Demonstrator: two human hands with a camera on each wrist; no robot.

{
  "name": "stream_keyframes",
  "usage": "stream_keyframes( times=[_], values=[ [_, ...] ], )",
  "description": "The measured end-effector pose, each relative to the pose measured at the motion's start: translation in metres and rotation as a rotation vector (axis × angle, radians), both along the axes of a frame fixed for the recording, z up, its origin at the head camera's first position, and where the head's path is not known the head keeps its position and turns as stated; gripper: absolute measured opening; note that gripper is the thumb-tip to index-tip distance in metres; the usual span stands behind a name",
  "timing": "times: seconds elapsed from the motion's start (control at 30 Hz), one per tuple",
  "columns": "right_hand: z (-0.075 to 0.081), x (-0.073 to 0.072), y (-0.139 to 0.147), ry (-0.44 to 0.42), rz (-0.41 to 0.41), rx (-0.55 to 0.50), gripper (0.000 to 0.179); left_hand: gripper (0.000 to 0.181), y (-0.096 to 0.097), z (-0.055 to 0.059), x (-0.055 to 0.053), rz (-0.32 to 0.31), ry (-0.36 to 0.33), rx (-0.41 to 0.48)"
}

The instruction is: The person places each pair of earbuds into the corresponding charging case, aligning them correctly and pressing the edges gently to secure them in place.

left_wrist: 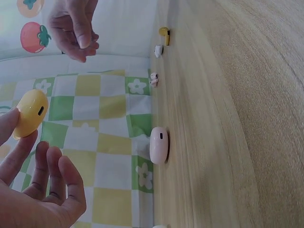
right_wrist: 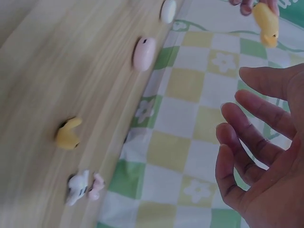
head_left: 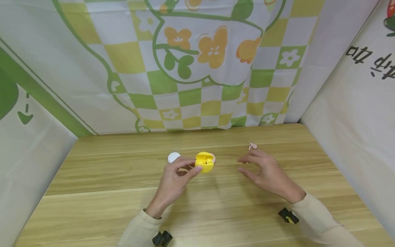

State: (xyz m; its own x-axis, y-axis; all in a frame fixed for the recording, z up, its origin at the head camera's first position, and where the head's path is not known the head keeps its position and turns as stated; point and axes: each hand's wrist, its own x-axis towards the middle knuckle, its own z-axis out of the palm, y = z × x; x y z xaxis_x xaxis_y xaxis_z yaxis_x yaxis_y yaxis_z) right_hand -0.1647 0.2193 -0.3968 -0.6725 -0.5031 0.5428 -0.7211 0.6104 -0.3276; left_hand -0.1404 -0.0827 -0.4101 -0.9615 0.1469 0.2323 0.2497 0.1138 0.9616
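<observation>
Beige sleeves [head_left: 321,219], left hand [head_left: 173,178] pinching a lid-raised yellow case [head_left: 204,168] at its two o'clock, above the worktop [head_left: 108,206], right hand [head_left: 267,171] with grip relaxed and empty, pink earbuds [head_left: 252,146] at its eleven o'clock

open yellow earbud case [head_left: 206,168], aloft

Clock centred on the yellow case [head_left: 204,168]; it has a dark slot. 9: white case [head_left: 174,157]. 2: pale pink case [left_wrist: 159,145], also dark-slotted. Earbuds on the bench [head_left: 92,212]: pale pink lot [head_left: 252,146] between 2 and 3, plus white lot [left_wrist: 158,50], yellow lot [left_wrist: 165,32]. Bench itself: light tan, streaky wood grain. 12: cloth [head_left: 192,97], green/yellow/white checks, white daisies, orange flowers above. 4 and between 7 and 8: beige sleeves [head_left: 321,216].
</observation>
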Motion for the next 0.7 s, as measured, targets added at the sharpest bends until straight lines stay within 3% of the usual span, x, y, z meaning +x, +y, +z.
stream_keyframes(
  times=[0.33, 0.7],
  values=[
    [-0.011, 0.001, 0.019, -0.059, -0.085, 0.063, 0.020, 0.017, 0.000, 0.003, 0.001, 0.006, -0.006, -0.005],
    [-0.023, -0.002, 0.034, -0.113, -0.119, 0.121, 0.021, 0.017, 0.000, 0.004, 0.001, -0.002, -0.005, 0.003]
  ],
)
